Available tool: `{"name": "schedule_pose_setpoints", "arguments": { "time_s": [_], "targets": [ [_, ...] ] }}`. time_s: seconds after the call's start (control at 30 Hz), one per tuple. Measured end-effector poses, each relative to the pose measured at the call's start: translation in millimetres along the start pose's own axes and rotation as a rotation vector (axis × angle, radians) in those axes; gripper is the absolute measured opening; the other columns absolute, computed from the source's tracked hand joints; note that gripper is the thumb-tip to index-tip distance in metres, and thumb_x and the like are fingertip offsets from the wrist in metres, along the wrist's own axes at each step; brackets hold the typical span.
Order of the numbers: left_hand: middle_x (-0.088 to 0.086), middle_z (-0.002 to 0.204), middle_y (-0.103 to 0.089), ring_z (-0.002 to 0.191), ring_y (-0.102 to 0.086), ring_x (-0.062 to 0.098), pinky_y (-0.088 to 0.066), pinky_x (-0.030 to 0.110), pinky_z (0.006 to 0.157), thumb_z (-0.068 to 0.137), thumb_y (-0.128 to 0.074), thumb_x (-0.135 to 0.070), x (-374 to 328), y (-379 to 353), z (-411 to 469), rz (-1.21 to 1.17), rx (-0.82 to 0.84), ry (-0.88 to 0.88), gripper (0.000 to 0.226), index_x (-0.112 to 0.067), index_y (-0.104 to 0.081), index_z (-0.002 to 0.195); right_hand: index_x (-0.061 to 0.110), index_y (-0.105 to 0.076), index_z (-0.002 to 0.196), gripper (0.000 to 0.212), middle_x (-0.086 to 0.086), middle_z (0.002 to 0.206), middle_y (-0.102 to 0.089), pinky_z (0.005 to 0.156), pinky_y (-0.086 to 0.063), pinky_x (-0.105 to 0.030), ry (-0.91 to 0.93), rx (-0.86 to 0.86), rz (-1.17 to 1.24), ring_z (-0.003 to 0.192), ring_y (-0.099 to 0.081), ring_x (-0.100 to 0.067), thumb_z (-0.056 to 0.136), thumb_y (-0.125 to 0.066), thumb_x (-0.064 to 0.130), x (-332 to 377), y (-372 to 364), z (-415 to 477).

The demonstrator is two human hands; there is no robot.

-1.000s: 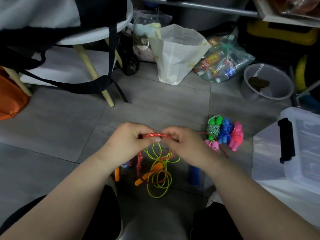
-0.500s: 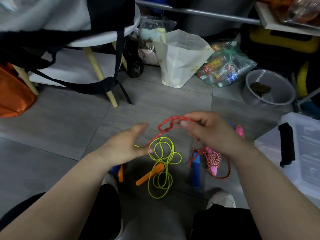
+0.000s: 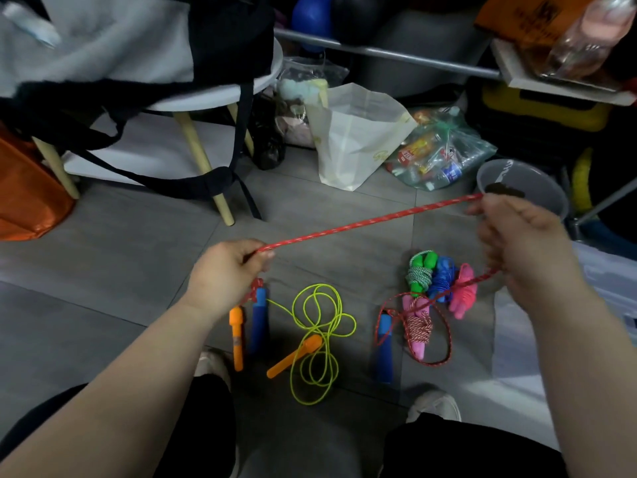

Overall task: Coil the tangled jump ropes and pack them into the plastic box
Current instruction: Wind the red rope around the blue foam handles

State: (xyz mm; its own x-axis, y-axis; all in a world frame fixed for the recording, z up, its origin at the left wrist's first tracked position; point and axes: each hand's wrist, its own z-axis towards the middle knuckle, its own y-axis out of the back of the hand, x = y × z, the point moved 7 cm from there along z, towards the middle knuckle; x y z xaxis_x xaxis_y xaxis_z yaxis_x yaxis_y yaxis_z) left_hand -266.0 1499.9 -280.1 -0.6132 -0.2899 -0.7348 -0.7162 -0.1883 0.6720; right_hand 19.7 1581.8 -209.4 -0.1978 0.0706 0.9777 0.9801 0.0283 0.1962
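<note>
Left grip (image 3: pixel 224 274) pinches the red rope (image 3: pixel 372 220) at frame centre. Right grip (image 3: pixel 517 243) is curled round it at right; blurred, so probably clamped. The rope is taut between them, with slack dropping to the floor (image 3: pixel 138 270) by a blue handle (image 3: pixel 384 353), lower right. Yellow rope (image 3: pixel 320 336) lies loose, bottom centre. Coiled bundles (image 3: pixel 441 281) sit right of centre. Plastic box (image 3: pixel 613 281) is at the right edge.

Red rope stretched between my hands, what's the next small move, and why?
Probably bring the right hand over to the left hand, folding the red rope into a first loop: the span between them is taut and straight, while the rest lies loose by the blue handle.
</note>
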Motion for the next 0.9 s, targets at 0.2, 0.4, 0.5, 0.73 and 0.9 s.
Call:
{"name": "schedule_pose_setpoints", "arguments": {
  "time_s": [0.2, 0.4, 0.5, 0.73, 0.9],
  "targets": [
    [0.002, 0.082, -0.062, 0.093, -0.059, 0.023, -0.04, 0.028, 0.071, 0.088, -0.056, -0.029, 8.7, 3.9, 0.4, 0.227, -0.012, 0.055, 0.02, -0.017, -0.069, 0.096, 0.009, -0.06, 0.079, 0.022, 0.007, 0.043, -0.052, 0.048, -0.037, -0.02, -0.104, -0.26, -0.076, 0.041, -0.044, -0.004, 0.093, -0.043, 0.012, -23.2, 51.4, 5.3],
    [-0.005, 0.075, -0.059, 0.076, -0.054, 0.009, -0.043, 0.028, 0.069, 0.077, -0.05, -0.039, -44.1, -21.8, -15.8, 0.099, 0.078, -0.306, 0.034, -0.013, -0.072, 0.081, 0.021, -0.03, 0.14, 0.068, -0.007, 0.142, -0.038, 0.11, -0.022, -0.034, 0.098, 0.129, -0.858, 0.132, -0.031, -0.025, 0.08, -0.063, 0.024, -24.2, -29.1, -13.7],
    [0.004, 0.078, -0.066, 0.084, -0.051, 0.01, -0.039, 0.017, 0.065, 0.073, -0.052, -0.033, -58.6, -34.6, -20.3, 0.069, 0.107, -0.399, 0.032, -0.01, -0.073, 0.081, 0.023, -0.035, 0.136, 0.06, -0.001, 0.133, -0.048, 0.102, -0.026, -0.025, 0.251, 0.509, -0.805, 0.125, -0.038, -0.017, 0.083, -0.061, 0.029, -25.2, -103.8, -46.3],
    [0.0, 0.08, -0.069, 0.068, -0.055, 0.006, -0.042, 0.013, 0.066, 0.082, -0.064, -0.023, -42.7, -25.3, -11.0, 0.081, 0.076, -0.254, 0.018, -0.013, -0.072, 0.094, 0.006, -0.067, 0.092, 0.016, 0.006, 0.074, -0.059, 0.062, -0.035, -0.006, 0.248, 0.413, -0.497, 0.064, -0.051, 0.004, 0.089, -0.053, 0.013, -12.8, -100.4, -23.8],
    [-0.001, 0.084, -0.068, 0.089, -0.062, 0.019, -0.049, 0.035, 0.081, 0.081, -0.065, -0.028, -15.4, -2.4, -3.1, 0.118, 0.014, -0.09, 0.015, -0.018, -0.073, 0.088, 0.012, -0.061, 0.085, 0.016, 0.005, 0.058, -0.046, 0.046, -0.032, -0.004, 0.169, 0.025, -0.336, 0.044, -0.045, 0.009, 0.092, -0.046, 0.011, -2.3, -27.3, 0.5]
  ]
}}
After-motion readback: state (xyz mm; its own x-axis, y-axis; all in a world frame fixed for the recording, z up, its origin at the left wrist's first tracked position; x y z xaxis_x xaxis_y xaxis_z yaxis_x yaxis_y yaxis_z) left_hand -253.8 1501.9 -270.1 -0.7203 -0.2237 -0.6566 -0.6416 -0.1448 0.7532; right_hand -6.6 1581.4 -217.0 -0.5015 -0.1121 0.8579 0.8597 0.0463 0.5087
